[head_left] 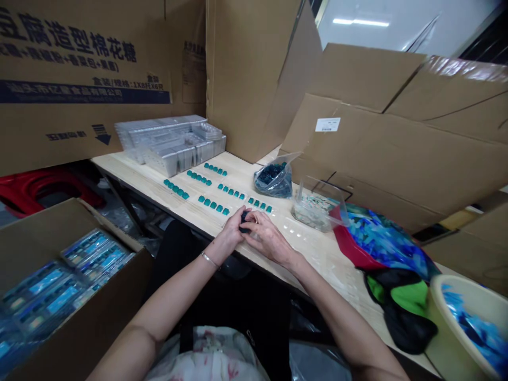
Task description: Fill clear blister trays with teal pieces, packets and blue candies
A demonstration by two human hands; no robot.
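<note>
At the near edge of the pale wood-toned table [337, 270], the left hand [231, 227] has its fingers clamped on a small, dark, block-like piece [245, 221]. The right hand [266, 233] curls its fingers over it from the right — whether they grip too, I cannot tell. Working close to the body probably steadies both. Farther off, mostly left, small glossy teal square pieces [213, 205] lie in short rows, perhaps for easy counting. Right of these, a clear plastic bag of dark blue pieces [273, 181] stands — seemingly for easy reach.
</note>
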